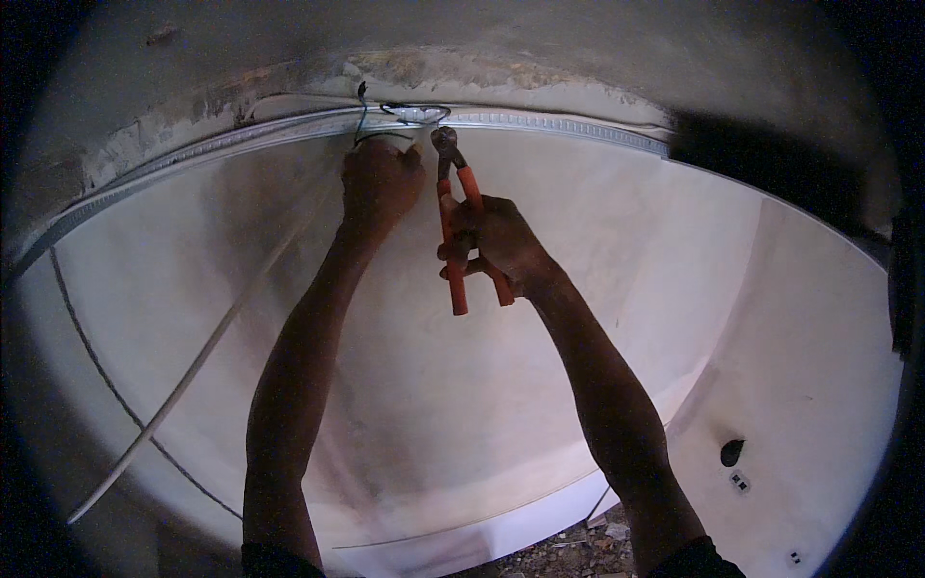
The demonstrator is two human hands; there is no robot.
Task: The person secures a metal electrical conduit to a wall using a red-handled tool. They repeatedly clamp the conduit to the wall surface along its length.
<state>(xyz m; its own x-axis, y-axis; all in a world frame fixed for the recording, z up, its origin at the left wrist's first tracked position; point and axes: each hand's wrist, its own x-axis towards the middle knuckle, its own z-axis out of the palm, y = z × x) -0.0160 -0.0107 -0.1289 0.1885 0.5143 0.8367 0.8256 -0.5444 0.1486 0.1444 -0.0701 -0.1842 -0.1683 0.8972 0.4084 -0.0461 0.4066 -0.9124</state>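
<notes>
My right hand (496, 236) grips a pair of cutters (448, 222) with orange handles and dark jaws, raised just below a metal channel (549, 124) along the top of a pale panel (578, 212). My left hand (376, 188) is closed at the channel, left of the cutters' head, where a thin blue-green wire (361, 123) runs down to its fingers; what exactly it holds is partly hidden. A small bundle of clear plastic and dark wire (414, 115) lies on the channel above both hands.
A grey plastered surface (462, 67) rises above the channel. A long pale cable or rod (183, 380) slants across the lower left, crossing a dark cord (106, 376). At right are a dark opening (742, 154) and small fittings (740, 482). Rubble (568, 559) lies below.
</notes>
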